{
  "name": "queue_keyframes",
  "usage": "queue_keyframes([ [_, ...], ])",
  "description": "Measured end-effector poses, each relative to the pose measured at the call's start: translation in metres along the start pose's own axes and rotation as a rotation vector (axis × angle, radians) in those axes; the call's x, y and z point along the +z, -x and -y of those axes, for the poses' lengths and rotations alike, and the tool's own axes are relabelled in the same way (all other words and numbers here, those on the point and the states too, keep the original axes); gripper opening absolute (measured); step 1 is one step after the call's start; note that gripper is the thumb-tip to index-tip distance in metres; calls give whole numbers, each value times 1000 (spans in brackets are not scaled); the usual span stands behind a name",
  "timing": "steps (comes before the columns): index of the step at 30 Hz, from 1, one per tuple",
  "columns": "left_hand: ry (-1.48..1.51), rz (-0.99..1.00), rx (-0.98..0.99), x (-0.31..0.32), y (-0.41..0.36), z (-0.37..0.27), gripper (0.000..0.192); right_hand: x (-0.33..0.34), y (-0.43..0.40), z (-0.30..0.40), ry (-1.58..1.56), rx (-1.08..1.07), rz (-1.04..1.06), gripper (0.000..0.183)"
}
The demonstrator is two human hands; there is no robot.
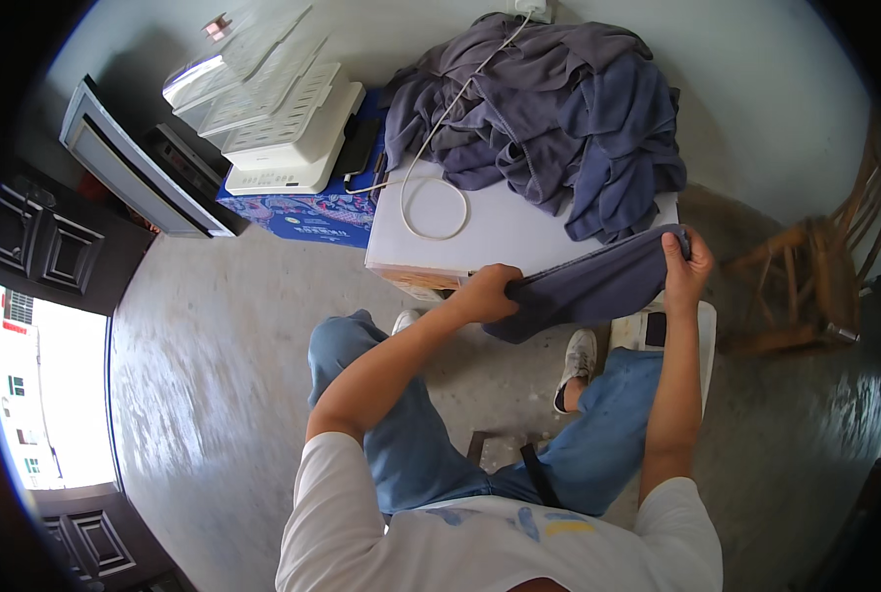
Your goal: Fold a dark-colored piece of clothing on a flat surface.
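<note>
Between my two hands stretches a dark grey-purple cloth [588, 285] with a stitched edge along its top. My left hand [488, 292] grips its left end, fingers curled around the fabric. At the right end, my right hand [686, 268] pinches a corner with the thumb in front. The cloth hangs over the near edge of a white-topped box [418, 248] and sags above my knees. Behind it, a large heap of crumpled cloths [537, 111] of the same grey-purple colour covers most of that top.
A white cable [440, 129] loops over the heap and the white top to a phone [357, 144]. Left of it, a white appliance with clear stacked trays [278, 126] rests on a blue printed box [300, 222]. A wooden chair [810, 274] stands right; a white container [707, 340] is beside my right leg.
</note>
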State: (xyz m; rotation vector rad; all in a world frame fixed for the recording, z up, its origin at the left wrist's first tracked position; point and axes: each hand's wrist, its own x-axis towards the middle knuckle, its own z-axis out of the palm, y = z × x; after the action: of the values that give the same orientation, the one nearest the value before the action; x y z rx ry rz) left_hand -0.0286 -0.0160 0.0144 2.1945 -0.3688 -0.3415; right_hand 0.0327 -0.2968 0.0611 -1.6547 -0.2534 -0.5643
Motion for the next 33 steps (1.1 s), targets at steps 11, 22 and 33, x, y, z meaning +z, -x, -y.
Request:
queue_keyframes([
  [11,-244,-1027,382,-88,8,-35,22,4,-13,9,148,-345,12,20],
  [22,-610,-241,-129,-59,38,48,18,26,24,-28,634,-202,952,21],
  [33,-504,-212,-107,-73,41,61,11,36,32,-18,735,-207,923,26],
])
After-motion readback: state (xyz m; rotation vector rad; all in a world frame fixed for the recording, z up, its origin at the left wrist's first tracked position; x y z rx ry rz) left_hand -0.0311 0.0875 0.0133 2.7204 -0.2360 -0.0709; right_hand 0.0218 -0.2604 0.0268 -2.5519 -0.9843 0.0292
